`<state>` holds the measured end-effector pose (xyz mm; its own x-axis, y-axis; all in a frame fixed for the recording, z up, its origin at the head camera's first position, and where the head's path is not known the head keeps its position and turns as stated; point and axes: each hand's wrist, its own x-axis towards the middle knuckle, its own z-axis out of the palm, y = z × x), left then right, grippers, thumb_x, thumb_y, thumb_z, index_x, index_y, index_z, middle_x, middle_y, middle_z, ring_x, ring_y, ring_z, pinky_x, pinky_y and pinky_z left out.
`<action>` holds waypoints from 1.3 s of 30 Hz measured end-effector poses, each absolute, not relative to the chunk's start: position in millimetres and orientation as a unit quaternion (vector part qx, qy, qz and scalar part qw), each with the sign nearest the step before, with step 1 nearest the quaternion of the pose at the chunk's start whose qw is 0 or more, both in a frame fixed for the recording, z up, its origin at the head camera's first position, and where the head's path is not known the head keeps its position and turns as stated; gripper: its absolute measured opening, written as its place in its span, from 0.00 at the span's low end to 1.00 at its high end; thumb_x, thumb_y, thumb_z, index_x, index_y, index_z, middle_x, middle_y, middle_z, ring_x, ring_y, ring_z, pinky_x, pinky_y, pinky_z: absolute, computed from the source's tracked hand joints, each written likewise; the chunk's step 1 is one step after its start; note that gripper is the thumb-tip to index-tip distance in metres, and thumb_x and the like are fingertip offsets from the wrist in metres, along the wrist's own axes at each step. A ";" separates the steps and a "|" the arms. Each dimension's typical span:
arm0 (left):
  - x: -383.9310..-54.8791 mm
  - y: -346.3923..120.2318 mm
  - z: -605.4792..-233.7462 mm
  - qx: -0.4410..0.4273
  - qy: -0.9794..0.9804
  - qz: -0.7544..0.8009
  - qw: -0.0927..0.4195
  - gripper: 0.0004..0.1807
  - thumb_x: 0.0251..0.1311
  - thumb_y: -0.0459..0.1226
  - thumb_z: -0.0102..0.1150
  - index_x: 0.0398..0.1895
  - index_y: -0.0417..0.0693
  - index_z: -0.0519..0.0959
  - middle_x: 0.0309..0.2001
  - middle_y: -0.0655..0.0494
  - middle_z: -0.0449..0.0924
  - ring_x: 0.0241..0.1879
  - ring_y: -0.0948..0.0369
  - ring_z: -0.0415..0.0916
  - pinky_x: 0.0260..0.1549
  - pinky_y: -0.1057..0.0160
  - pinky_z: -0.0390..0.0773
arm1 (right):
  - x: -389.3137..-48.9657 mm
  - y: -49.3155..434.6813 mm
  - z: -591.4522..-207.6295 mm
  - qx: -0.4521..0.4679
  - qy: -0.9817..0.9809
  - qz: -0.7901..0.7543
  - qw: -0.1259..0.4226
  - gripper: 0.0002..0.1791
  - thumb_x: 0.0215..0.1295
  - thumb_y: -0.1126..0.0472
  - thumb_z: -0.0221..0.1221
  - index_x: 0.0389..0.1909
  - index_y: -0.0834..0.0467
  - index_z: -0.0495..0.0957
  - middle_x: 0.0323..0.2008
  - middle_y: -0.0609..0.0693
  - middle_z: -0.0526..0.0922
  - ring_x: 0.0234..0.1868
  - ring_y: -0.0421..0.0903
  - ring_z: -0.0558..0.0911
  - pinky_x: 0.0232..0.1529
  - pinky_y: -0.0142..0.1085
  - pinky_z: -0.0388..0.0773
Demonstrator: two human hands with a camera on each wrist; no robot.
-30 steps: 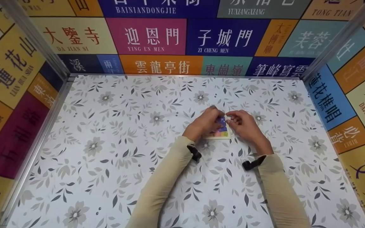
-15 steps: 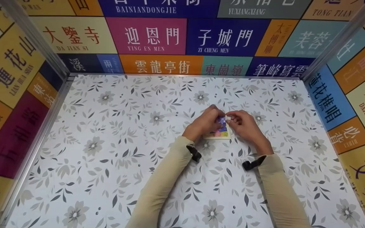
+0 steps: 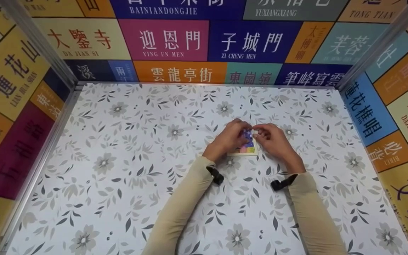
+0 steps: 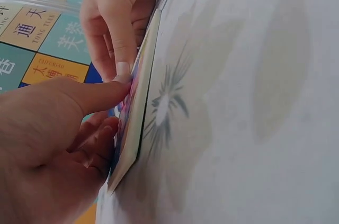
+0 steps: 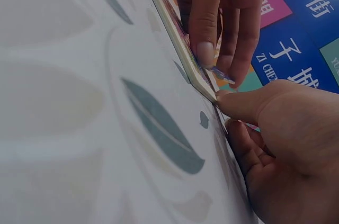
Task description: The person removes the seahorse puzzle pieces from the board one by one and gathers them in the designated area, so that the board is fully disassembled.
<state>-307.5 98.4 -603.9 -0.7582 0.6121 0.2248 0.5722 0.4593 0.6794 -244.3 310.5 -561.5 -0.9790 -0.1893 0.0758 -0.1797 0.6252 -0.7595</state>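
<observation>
A small flat picture board (image 3: 242, 154) with cream edges and a purple, pink and yellow-green picture lies on the table. My left hand (image 3: 227, 139) is bent over its left and far part, hiding much of the picture. In the right wrist view, a thin blue-and-white piece (image 5: 221, 74), like a jigsaw piece, is pinched between the left thumb and fingers, close over the picture. At the board's far right corner, my right hand (image 3: 272, 139) grips with thumb and curled fingers. Its thumb (image 5: 233, 102) touches the cream edge (image 5: 204, 87).
A white table (image 3: 136, 198) with a grey flower and leaf print spreads around the hands. Coloured panels with printed characters (image 3: 172, 40) stand along the back and both sides, joined by metal corner posts (image 3: 375, 44). Each wrist carries a black camera (image 3: 281, 183).
My left wrist has sunk slightly towards me, and the left fingers have shifted a little over the picture. The right hand and the board have stayed in place.
</observation>
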 end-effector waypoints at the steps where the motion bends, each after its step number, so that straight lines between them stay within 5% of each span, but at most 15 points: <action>1: -304.2 97.3 -599.6 0.343 0.853 0.392 0.025 0.23 0.63 0.34 0.73 0.62 0.48 0.86 0.51 0.52 0.83 0.46 0.60 0.78 0.47 0.64 0.80 | -244.2 310.6 -561.4 -0.103 0.902 -0.419 0.006 0.18 0.76 0.63 0.66 0.63 0.60 0.84 0.44 0.59 0.82 0.41 0.47 0.81 0.40 0.23 0.75; 10: -277.0 84.6 -554.6 0.330 0.852 0.404 0.041 0.22 0.65 0.34 0.74 0.63 0.45 0.86 0.51 0.48 0.85 0.46 0.56 0.81 0.46 0.65 0.81 | -243.8 311.2 -561.8 -0.109 0.904 -0.412 0.007 0.17 0.76 0.63 0.65 0.63 0.59 0.84 0.45 0.58 0.82 0.40 0.46 0.81 0.40 0.24 0.76; 31: -282.9 82.4 -561.2 0.364 0.857 0.363 0.037 0.21 0.68 0.35 0.71 0.63 0.42 0.87 0.40 0.50 0.85 0.43 0.60 0.78 0.42 0.67 0.80 | -243.3 311.9 -562.0 -0.099 0.901 -0.422 0.015 0.18 0.76 0.62 0.66 0.64 0.58 0.84 0.46 0.57 0.82 0.42 0.47 0.81 0.41 0.25 0.75; 39: -273.5 77.8 -546.4 0.363 0.852 0.374 0.041 0.16 0.69 0.28 0.67 0.58 0.37 0.87 0.44 0.46 0.89 0.39 0.56 0.83 0.40 0.65 0.79 | -243.1 311.1 -562.4 -0.098 0.903 -0.418 0.013 0.18 0.76 0.61 0.66 0.64 0.59 0.84 0.46 0.57 0.82 0.42 0.47 0.81 0.40 0.23 0.75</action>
